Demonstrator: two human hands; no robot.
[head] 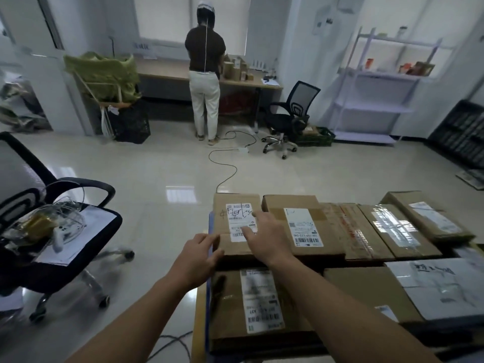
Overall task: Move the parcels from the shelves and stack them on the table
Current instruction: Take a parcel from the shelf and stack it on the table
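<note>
Several brown cardboard parcels lie packed together on the table at the lower right. The far-left parcel carries a white label with black handwriting. My left hand touches its near-left corner with relaxed, spread fingers. My right hand lies flat on its top, fingers straight over the label. Just in front of it sits another labelled parcel, and a third with a white label lies to the right. A white-wrapped parcel rests on a box at the right.
A black office chair holding papers and clutter stands close on the left. A cable snakes across the glossy floor. Another person stands at a far desk, back turned. A white shelf unit stands at the right wall.
</note>
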